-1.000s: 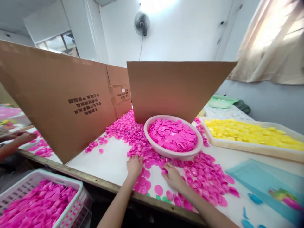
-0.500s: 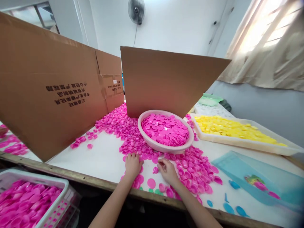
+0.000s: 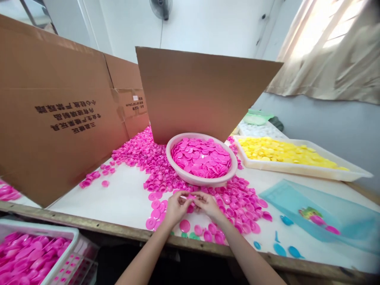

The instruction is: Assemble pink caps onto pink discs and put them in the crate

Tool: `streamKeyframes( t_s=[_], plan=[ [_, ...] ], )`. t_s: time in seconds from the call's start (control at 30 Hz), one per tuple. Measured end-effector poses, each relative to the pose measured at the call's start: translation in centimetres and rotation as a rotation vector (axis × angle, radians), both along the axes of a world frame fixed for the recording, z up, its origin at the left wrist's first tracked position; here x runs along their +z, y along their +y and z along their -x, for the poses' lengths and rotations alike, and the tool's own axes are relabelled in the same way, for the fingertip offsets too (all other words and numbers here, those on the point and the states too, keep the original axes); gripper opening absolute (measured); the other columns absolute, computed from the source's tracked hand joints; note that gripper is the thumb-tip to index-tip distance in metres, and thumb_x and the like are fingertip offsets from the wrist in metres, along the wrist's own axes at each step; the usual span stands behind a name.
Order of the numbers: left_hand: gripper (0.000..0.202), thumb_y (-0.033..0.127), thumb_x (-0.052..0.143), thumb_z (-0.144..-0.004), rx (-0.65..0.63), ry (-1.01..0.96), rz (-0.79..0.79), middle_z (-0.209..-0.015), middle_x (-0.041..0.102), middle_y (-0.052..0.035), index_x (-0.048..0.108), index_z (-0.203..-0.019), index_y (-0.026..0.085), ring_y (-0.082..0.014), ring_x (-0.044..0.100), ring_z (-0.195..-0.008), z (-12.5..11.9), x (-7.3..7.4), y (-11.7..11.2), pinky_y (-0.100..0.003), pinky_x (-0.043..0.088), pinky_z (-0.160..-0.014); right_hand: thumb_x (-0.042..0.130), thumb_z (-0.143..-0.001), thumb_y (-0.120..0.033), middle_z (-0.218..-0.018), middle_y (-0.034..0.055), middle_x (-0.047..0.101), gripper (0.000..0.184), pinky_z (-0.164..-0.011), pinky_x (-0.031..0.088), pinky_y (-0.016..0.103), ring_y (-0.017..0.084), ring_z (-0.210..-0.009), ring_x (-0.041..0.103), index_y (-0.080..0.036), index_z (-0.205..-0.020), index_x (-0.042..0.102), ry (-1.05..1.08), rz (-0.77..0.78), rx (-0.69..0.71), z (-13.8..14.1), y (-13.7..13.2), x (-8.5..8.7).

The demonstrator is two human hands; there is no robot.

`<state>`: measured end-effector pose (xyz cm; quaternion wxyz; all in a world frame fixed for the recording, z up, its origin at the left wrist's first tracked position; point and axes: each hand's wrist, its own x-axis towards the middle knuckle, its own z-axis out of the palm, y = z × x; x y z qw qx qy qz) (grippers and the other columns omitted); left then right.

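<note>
My left hand (image 3: 175, 208) and my right hand (image 3: 208, 205) meet just above the table, fingers pinched together on small pink plastic pieces (image 3: 189, 197) between them. Loose pink caps and discs (image 3: 242, 206) lie scattered all around the hands on the white table (image 3: 124, 198). Just beyond my hands stands a pale round bowl (image 3: 178, 168) heaped with flat pink discs (image 3: 202, 156). More pink caps (image 3: 139, 152) trail off toward the back left.
Tall cardboard panels (image 3: 59, 114) wall the left and back (image 3: 202, 91). A white tray of yellow discs (image 3: 297, 156) sits at right, a blue tray (image 3: 326, 213) nearer. A white basket of pink pieces (image 3: 35, 257) stands below the table's wooden edge (image 3: 89, 223).
Both hands have lifted off the table and come together at the centre, pinching pink pieces between them. The view has tilted and shifted slightly left.
</note>
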<state>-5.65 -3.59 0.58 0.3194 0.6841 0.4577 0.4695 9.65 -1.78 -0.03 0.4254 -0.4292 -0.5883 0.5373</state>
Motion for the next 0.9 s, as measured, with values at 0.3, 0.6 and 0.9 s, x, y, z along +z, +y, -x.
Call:
streamKeyframes(
  t_s=[0.3,0.6,0.9],
  plan=[
    [0.028,0.029,0.052,-0.071,-0.003,0.060,0.229,-0.076,0.064,-0.0036,0.057,-0.094,0.014,-0.0121,0.059,-0.067,0.3,-2.7,0.8,-0.024,0.047,-0.063,0.060,-0.067,-0.015,-0.052,-0.0020,0.056,0.024,-0.042,0.043,0.019,0.009,-0.042,0.053,-0.012,-0.090,0.054,-0.177,0.149,-0.051,1.0,0.1,-1.1],
    [0.051,0.052,0.031,-0.078,0.083,0.540,0.361,-0.067,0.062,-0.0086,0.062,-0.072,0.012,-0.0178,0.058,-0.061,-0.5,-0.9,2.8,-0.028,0.042,-0.058,0.064,-0.062,-0.013,-0.058,0.0007,0.061,0.012,-0.051,0.050,0.021,0.013,-0.054,0.061,-0.012,-0.067,0.054,-0.214,0.321,-0.013,0.6,0.3,0.0],
    [0.046,0.037,0.021,-0.085,0.105,0.937,0.009,-0.076,0.061,-0.0093,0.063,-0.076,0.017,-0.0226,0.051,-0.081,-2.3,-1.2,3.2,-0.035,0.033,-0.072,0.060,-0.060,-0.007,-0.039,-0.0021,0.053,0.007,-0.037,0.045,0.015,0.010,-0.038,0.054,-0.011,-0.059,0.055,-0.507,0.497,0.304,0.3,3.5,0.8]
  ],
)
